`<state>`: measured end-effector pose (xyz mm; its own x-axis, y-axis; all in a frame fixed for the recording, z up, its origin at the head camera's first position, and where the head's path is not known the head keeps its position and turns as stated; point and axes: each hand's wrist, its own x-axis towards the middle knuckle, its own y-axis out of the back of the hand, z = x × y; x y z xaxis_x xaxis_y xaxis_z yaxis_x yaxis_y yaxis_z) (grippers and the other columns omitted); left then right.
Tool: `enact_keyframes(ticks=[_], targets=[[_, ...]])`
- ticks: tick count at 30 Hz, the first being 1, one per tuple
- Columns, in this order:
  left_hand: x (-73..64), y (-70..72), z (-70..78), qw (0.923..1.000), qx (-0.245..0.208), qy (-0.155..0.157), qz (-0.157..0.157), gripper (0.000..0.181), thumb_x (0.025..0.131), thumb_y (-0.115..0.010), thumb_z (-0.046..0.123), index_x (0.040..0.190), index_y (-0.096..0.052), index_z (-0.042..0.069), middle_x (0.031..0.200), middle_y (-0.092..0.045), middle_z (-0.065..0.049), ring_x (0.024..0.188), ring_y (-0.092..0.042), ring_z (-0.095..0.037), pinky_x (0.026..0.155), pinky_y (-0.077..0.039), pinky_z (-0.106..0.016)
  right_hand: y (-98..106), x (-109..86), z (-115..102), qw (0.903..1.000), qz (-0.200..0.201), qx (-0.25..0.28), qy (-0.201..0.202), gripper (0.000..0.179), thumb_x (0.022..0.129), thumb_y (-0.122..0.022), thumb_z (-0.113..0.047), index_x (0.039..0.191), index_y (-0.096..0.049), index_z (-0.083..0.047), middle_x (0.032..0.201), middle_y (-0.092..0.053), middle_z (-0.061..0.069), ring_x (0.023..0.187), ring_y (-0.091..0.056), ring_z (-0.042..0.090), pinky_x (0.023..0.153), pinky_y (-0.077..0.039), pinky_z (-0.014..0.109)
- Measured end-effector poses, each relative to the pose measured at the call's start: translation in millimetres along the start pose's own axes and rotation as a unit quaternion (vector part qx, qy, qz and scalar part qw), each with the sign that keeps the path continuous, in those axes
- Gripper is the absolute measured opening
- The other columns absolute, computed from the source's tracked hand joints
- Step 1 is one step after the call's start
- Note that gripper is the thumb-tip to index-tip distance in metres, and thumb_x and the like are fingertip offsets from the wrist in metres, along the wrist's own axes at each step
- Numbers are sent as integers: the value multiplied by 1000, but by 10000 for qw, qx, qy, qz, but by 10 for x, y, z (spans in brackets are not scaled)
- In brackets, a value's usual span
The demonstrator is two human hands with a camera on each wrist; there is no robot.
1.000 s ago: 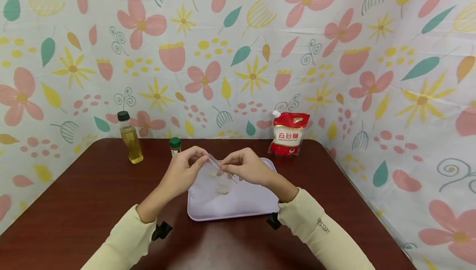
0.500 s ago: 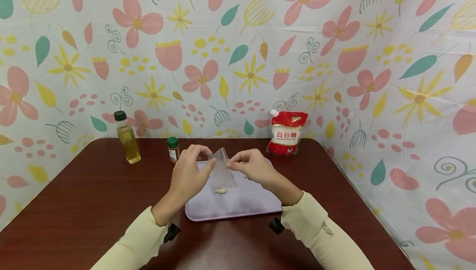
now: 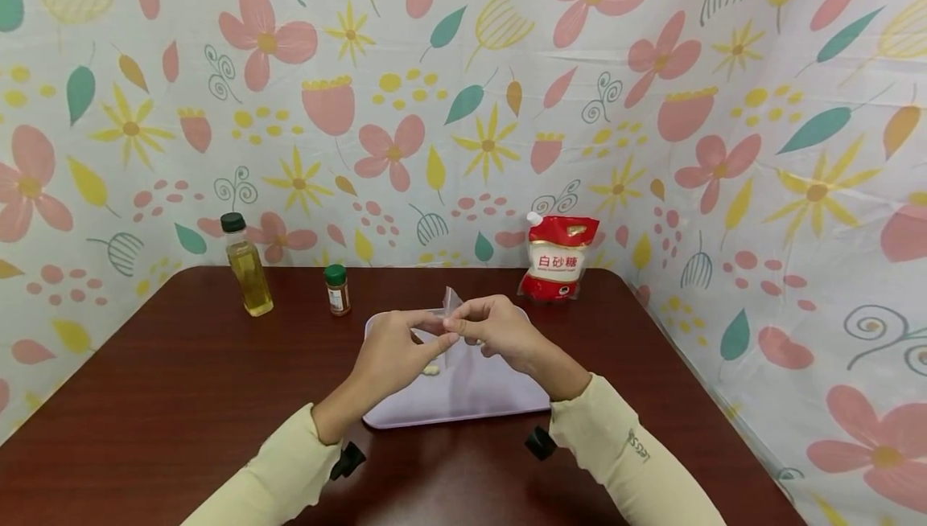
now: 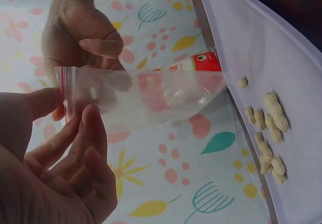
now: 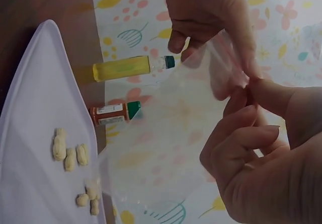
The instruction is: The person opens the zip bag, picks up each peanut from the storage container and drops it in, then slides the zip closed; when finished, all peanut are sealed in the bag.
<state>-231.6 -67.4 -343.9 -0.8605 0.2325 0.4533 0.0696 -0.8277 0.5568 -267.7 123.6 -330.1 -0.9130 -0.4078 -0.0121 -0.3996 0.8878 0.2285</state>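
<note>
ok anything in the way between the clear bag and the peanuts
Nothing visible: the left hand and right hand hold the clear bag above the tray, with no object between it and the peanuts.

At six o'clock on my head feed I saw a lavender tray (image 3: 492, 401) against a dark reddish-brown table (image 3: 217, 357). The clear bag (image 4: 136, 95) showed a red stripe along one end; the peanuts (image 4: 274, 106) were pale tan. I noted a yellow bottle (image 3: 251, 278) at nine, a green-capped jar (image 3: 338, 297) at eight, a red-and-white pouch (image 3: 558, 260) at three. Pink flowers, yellow blooms and teal leaves patterned the white backdrop (image 3: 434, 51) toward twelve.
</note>
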Motion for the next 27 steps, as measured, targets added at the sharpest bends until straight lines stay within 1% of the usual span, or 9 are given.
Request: enact_keyframes(ticks=[6, 10, 12, 15, 18, 20, 22, 24, 27], targets=[[19, 26, -9, 9994, -308, -152, -95, 17, 90, -73, 17, 103, -79, 8, 101, -75, -5, 51, -61, -4, 45, -47, -26, 10, 25, 52, 9996, -43, 283, 36, 11, 91, -74, -23, 88, -75, -12, 72, -63, -3, 67, -51, 13, 50, -37, 25], [35, 32, -36, 9987, -508, -57, -17, 15, 90, -72, 15, 101, -80, 9, 105, -74, -8, 51, -63, -6, 41, -41, -25, 1, 32, 79, 9989, 74, 426, 160, 10, 91, -73, -20, 88, -74, -11, 74, -66, 0, 67, -56, 12, 48, -37, 25], [36, 27, -45, 9986, -533, 15, 50, 13, 91, -72, 15, 99, -80, 10, 102, -75, -6, 51, -64, -7, 40, -40, -25, -12, 28, 96, 9990, 221, 303, 260, 11, 91, -72, -20, 89, -74, -9, 78, -69, 3, 69, -60, 12, 48, -38, 25], [33, 11, -43, 9993, -318, 1, 178, 13, 92, -71, 17, 97, -81, 11, 90, -76, -2, 48, -62, -8, 40, -42, -25, -53, 17, 108, 9964, 539, -209, 618, 14, 91, -73, -20, 89, -73, -7, 85, -73, 12, 71, -65, 15, 47, -43, 26], [33, -14, -34, 9992, 18, -70, 403, 13, 91, -70, 17, 95, -81, 12, 79, -75, 3, 38, -51, -6, 38, -37, -23, -119, 13, 109, 9859, 932, -685, 1211, 13, 91, -72, -16, 86, -68, -5, 84, -72, 17, 69, -66, 18, 46, -47, 28], [39, -33, -27, 9975, 294, -179, 613, 12, 90, -70, 17, 93, -81, 11, 75, -73, 4, 32, -38, -4, 37, -30, -21, -167, 15, 105, 9752, 1178, -854, 1666, 12, 90, -71, -10, 83, -62, -5, 77, -71, 15, 63, -63, 19, 45, -47, 28], [46, -54, -20, 9953, 493, -294, 786, 12, 88, -71, 17, 89, -80, 11, 71, -72, 5, 31, -29, -3, 37, -25, -21, -213, 14, 104, 9621, 1451, -1073, 2045, 15, 89, -70, -5, 80, -58, -7, 70, -68, 9, 59, -59, 17, 46, -45, 27], [54, -74, -14, 9925, 661, -443, 930, 11, 87, -71, 16, 86, -80, 10, 67, -71, 5, 32, -26, 0, 38, -23, -21, -254, 5, 95, 9480, 1722, -1327, 2326, 17, 86, -68, -1, 78, -57, -9, 66, -66, 4, 58, -56, 15, 48, -44, 26], [62, -100, -11, 9887, 823, -628, 1082, 12, 86, -70, 15, 81, -79, 9, 61, -67, 5, 34, -26, 1, 38, -24, -21, -296, -7, 80, 9314, 2062, -1652, 2506, 15, 84, -68, 0, 76, -62, -11, 65, -64, -2, 60, -57, 12, 52, -45, 27]])
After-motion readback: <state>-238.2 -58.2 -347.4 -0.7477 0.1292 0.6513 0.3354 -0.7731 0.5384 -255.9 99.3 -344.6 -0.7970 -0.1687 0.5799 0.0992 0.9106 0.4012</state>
